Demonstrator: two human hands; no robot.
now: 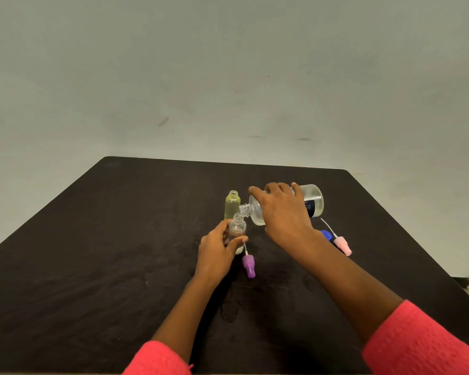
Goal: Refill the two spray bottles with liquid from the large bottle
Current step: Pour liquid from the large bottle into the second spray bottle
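Behind, from 9 through 12 to 3 o'clock: a pale wall. Below it, a dark tabletop, carrying everything else. Entering from 6 and 5 o'clock: two bare forearms in a left sleeve and a right sleeve, both coral-pink.

Just right of the tabletop's centre: the large bottle, clear with a dark label, uncapped. Tipped almost level, neck toward 9 o'clock, base toward 3. Clamped from above by the right grip, fingers curled over the shoulder and body. Mouth poised just over the open neck of the clear spray bottle; touching or apart, impossible to tell.

At 7 o'clock of that mouth: the clear spray bottle, upright on the tabletop. Held by the left grip, thumb and fingers wrapped round its lower body.

Just beside it at 11 o'clock: the yellow-tinted spray bottle, upright, open-necked, free of both hands.

At 5 o'clock of the clear bottle: a purple spray head, lying on its side, dip tube pointing to 11. At 4 o'clock of the large bottle: a pink spray head, also lying flat, tube pointing to 11. Just beside it at 10 o'clock: a blue cap, partly hidden by the right wrist.
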